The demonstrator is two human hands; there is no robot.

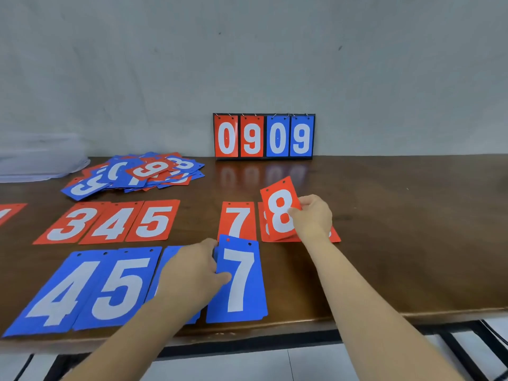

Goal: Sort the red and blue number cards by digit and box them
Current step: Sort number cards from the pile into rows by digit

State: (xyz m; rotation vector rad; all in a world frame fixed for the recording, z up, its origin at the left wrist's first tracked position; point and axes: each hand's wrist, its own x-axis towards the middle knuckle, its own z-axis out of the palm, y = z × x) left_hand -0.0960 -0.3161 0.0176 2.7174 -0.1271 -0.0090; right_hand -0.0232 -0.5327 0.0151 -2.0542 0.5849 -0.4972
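now, mid-sort: right hand point(313, 218) pinches the red 8 point(280, 210) in its fingers, tilted above its pile point(334, 237) on the desk point(398, 243), left hand point(192, 270) grips the blue 7 point(240, 284) by its edge; next, probably lay both down square.

Plain, bare workroom set up as a sorting station. A long dark brown wooden surface point(412, 243) stands against a blank grey-white wall point(247, 50) with a few small marks. Red and blue number cards point(154, 221) lie on it in rows and in 1 loose heap. A flip scoreboard point(264, 136) reading 0909 stands at the wall. Below the front edge show white floor tiles point(247, 365) and black metal bars point(261, 343). Crumpled clear plastic point(41, 160) lies far left.
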